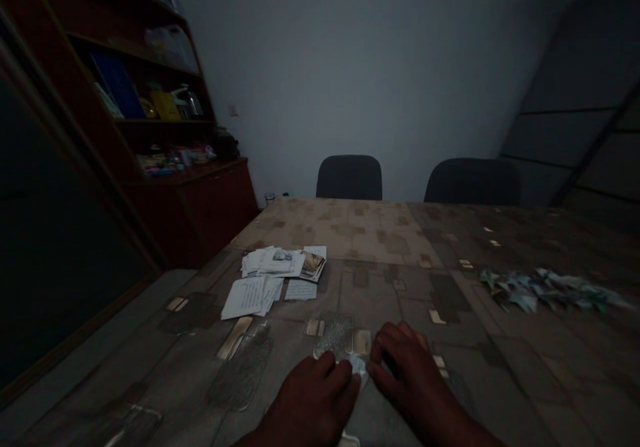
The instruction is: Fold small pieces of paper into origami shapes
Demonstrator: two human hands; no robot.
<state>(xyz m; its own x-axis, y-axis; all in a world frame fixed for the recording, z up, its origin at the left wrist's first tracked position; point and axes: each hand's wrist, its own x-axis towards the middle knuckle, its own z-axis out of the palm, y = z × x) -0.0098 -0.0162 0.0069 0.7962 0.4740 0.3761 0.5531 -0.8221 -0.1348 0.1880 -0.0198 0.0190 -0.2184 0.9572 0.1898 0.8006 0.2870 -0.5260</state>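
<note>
Head view: left hand (310,407) and right hand (415,373) at 6 o'clock on the worktop (380,233), fingers narrow, pinching a small blue paper (357,367) between them. Folded blue papers (545,290) lie at 3 o'clock; a loose pile of white sheets (273,277) at 11 o'clock.

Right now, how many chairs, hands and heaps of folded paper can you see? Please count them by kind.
Chairs (left chair, right chair): 2
Hands (left hand, right hand): 2
Heaps (heap of folded paper): 1
Total: 5
</note>
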